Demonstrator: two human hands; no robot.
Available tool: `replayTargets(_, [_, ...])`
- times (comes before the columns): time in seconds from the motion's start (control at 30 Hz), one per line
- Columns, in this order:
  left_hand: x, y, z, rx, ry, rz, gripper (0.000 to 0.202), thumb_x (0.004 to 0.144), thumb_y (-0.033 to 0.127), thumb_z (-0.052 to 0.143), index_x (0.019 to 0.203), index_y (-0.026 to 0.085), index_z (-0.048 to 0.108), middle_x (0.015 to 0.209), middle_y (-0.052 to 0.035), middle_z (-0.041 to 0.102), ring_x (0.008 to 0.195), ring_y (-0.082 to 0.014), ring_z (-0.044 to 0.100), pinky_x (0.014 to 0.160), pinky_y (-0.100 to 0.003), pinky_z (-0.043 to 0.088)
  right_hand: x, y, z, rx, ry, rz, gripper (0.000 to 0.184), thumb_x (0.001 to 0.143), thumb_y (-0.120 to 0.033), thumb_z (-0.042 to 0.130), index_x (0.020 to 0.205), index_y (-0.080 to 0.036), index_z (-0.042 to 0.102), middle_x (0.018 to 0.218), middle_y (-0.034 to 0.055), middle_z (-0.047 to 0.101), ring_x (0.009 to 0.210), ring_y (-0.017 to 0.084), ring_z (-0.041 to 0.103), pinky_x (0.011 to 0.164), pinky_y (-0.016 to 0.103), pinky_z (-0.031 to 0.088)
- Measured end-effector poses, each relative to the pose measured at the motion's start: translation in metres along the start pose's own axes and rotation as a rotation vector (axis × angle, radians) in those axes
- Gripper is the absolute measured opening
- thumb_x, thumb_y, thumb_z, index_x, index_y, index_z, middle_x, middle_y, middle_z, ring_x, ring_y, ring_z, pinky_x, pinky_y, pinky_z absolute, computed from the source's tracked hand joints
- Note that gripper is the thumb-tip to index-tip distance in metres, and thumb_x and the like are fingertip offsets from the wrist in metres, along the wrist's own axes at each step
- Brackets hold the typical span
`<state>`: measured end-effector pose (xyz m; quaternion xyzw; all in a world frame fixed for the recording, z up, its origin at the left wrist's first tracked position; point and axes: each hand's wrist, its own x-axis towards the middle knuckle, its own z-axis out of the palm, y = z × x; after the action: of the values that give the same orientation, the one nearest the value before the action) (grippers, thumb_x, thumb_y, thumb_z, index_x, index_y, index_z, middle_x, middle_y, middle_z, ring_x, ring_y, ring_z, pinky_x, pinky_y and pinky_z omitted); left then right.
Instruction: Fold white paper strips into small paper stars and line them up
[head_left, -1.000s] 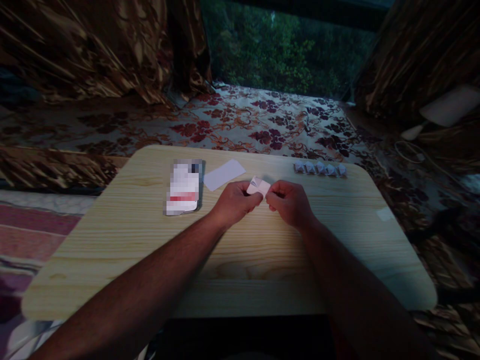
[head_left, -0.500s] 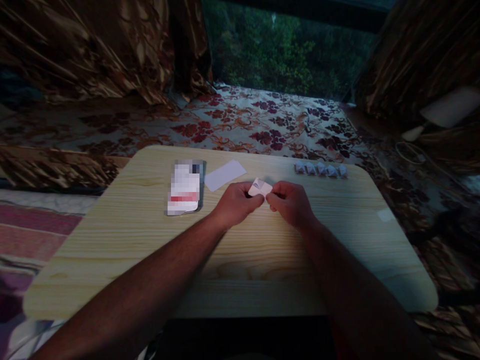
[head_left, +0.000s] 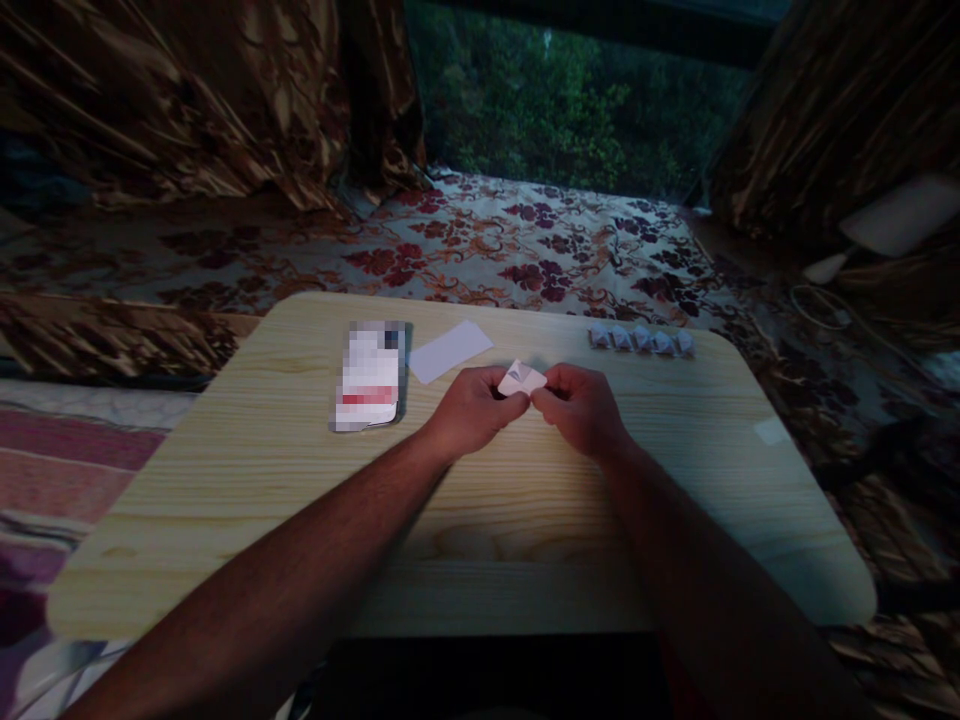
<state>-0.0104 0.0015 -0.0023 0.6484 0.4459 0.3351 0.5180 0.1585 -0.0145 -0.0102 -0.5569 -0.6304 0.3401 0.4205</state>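
Observation:
Between my hands is a small folded piece of white paper (head_left: pixel 523 377), held above the middle of the wooden table (head_left: pixel 525 500). My left hand (head_left: pixel 476 405) pinches its left side, thumb on the near edge. The right side is pinched by my right hand (head_left: pixel 581 400), with the thumb close to the left one. Creases and a pointed top corner show on the paper; its underside and some of my fingers are hidden. Beyond my left hand lies a pale stack of paper strips (head_left: pixel 451 351).
A pixelated white object with a red band (head_left: pixel 367 378) lies left of the strips. Several small folded paper pieces (head_left: pixel 642 339) stand in a row at the far right. A whitish scrap (head_left: pixel 771 431) sits near the right edge. Floral cloth (head_left: pixel 540 235) extends behind the table.
The folded paper has shifted and tilted slightly between my fingers, and my right fingers have closed in a little. Both hands stay in nearly the same place.

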Motion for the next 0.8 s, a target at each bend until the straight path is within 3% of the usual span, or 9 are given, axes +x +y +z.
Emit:
replayTargets(0.23, [0.001, -0.001, 0.001, 0.002, 0.011, 0.017, 0.018, 0.074, 0.029, 0.062, 0.077, 0.013, 0.069, 0.060, 0.0027, 0.052, 0.053, -0.0072, 0.036, 0.049, -0.020, 0.027, -0.001, -0.005, 0.000, -0.086, 0.020, -0.023, 0.010, 0.072, -0.022, 0.059, 0.063, -0.018, 0.057, 0.054, -0.0044, 0.049, 0.051, 0.010, 0.040, 0.047, 0.024, 0.027])
replayTargets(0.53, [0.002, -0.009, 0.002, 0.034, 0.021, 0.044, 0.021, 0.077, 0.030, 0.063, 0.086, 0.012, 0.069, 0.073, -0.0018, 0.063, 0.062, -0.0106, 0.050, 0.057, -0.023, 0.036, 0.001, 0.003, 0.002, -0.002, 0.075, -0.009, 0.010, 0.073, -0.024, 0.059, 0.065, -0.018, 0.059, 0.055, -0.0044, 0.049, 0.051, 0.010, 0.040, 0.048, 0.023, 0.028])
replayTargets(0.8, [0.002, -0.012, 0.003, -0.004, 0.006, 0.066, 0.018, 0.077, 0.029, 0.063, 0.082, 0.013, 0.068, 0.068, 0.0009, 0.060, 0.058, -0.0090, 0.047, 0.056, -0.023, 0.035, 0.000, 0.000, 0.005, 0.047, 0.087, 0.041, 0.012, 0.073, -0.024, 0.059, 0.062, -0.019, 0.057, 0.051, -0.0045, 0.051, 0.048, 0.010, 0.042, 0.047, 0.023, 0.029])
